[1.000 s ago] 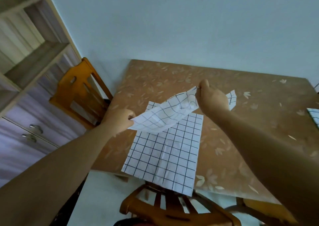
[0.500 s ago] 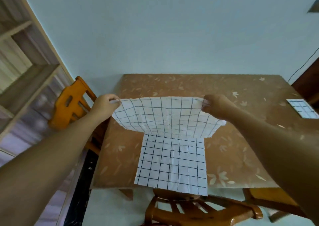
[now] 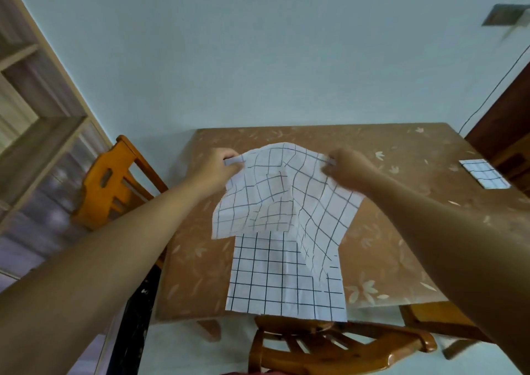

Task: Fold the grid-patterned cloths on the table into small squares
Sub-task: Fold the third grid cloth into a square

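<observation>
Above the brown leaf-patterned table [image 3: 372, 260], the left hand [image 3: 213, 169] and right hand [image 3: 348, 168] each pinch a top corner of a rumpled white cloth [image 3: 275, 199] printed with black grid lines, hanging slack. Beneath it a second grid cloth [image 3: 272, 285] lies flat at the near edge; a small folded cloth [image 3: 484, 174] sits far right.

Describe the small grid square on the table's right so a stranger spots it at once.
Start at the brown leaf-patterned table and go to its right edge. The small grid square lies there alone, much smaller than the flat cloth at the near edge and the rumpled cloth held in the air.
</observation>
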`<state>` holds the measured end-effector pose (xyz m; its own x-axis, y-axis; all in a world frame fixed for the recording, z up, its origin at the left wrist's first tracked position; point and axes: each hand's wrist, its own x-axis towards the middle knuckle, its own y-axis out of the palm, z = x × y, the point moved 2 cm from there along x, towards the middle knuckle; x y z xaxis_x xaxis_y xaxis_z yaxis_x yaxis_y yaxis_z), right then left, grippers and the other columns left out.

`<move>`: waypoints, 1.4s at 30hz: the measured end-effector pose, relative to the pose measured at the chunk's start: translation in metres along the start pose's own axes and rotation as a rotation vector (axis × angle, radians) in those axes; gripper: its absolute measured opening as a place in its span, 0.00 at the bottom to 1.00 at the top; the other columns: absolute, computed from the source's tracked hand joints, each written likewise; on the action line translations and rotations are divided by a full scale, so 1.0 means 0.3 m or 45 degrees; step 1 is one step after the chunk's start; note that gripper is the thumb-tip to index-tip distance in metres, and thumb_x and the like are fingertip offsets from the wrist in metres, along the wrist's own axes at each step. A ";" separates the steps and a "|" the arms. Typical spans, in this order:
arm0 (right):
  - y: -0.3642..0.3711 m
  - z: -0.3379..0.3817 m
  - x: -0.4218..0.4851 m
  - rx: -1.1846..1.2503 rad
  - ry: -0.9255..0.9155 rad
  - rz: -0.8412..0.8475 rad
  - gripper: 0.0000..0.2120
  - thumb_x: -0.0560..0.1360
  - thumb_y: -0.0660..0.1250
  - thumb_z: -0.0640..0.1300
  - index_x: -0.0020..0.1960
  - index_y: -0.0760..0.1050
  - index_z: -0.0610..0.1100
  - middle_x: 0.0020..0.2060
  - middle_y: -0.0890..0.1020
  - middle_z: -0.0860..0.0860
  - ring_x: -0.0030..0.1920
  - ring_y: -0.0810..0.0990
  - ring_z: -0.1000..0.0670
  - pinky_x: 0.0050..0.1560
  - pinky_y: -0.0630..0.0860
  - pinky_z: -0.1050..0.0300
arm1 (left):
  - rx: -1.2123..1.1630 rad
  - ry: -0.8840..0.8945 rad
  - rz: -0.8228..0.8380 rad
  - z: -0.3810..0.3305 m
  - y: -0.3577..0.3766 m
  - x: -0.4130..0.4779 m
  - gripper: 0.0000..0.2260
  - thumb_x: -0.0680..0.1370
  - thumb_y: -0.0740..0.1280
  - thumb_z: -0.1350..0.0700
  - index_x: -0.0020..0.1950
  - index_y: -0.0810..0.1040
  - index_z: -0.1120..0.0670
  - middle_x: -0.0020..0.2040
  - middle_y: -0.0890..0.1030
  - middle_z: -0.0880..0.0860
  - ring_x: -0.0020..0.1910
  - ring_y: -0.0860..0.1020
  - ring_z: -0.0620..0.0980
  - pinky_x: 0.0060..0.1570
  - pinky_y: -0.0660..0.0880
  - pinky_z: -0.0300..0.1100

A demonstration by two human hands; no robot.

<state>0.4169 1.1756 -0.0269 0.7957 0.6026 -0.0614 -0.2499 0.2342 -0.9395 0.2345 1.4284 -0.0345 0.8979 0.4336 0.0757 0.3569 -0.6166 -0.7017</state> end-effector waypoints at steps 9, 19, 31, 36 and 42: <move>-0.079 -0.177 -0.015 -0.102 0.224 -0.185 0.06 0.79 0.62 0.45 0.42 0.72 0.48 0.38 0.79 0.47 0.39 0.77 0.43 0.38 0.73 0.52 | 0.006 -0.207 -0.185 0.149 -0.092 0.000 0.08 0.82 0.68 0.55 0.54 0.84 0.58 0.51 0.83 0.54 0.54 0.80 0.54 0.53 0.75 0.46; -0.067 -0.125 -0.028 -0.030 0.235 -0.144 0.09 0.79 0.60 0.45 0.47 0.77 0.42 0.41 0.80 0.45 0.43 0.78 0.42 0.37 0.70 0.55 | -0.021 -0.155 -0.168 0.087 -0.031 0.003 0.06 0.82 0.67 0.56 0.52 0.84 0.55 0.48 0.83 0.52 0.46 0.79 0.47 0.45 0.75 0.43; -0.023 0.015 -0.040 0.411 0.233 0.034 0.05 0.79 0.61 0.35 0.49 0.72 0.43 0.32 0.81 0.44 0.25 0.79 0.49 0.26 0.77 0.58 | -0.219 -0.085 -0.091 -0.074 0.115 0.010 0.08 0.81 0.68 0.58 0.59 0.84 0.51 0.47 0.82 0.44 0.44 0.79 0.41 0.48 0.81 0.41; 0.009 0.129 -0.075 0.827 0.185 0.095 0.16 0.77 0.56 0.31 0.59 0.71 0.47 0.38 0.83 0.39 0.28 0.81 0.46 0.29 0.80 0.56 | -0.406 -0.096 -0.009 -0.143 0.198 -0.019 0.08 0.81 0.69 0.59 0.56 0.81 0.47 0.51 0.82 0.50 0.44 0.81 0.52 0.42 0.80 0.44; 0.006 0.188 -0.088 1.154 0.260 0.245 0.08 0.79 0.62 0.35 0.48 0.80 0.39 0.39 0.83 0.40 0.33 0.80 0.46 0.36 0.83 0.53 | -0.584 -0.202 -0.022 -0.178 0.228 -0.030 0.05 0.81 0.69 0.56 0.48 0.80 0.46 0.45 0.86 0.49 0.44 0.84 0.55 0.50 0.81 0.54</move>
<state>0.3644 1.2031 -0.0080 0.7557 0.5679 -0.3263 -0.6520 0.6994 -0.2928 0.2647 1.3471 -0.0454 0.8532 0.5192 -0.0494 0.4802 -0.8191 -0.3138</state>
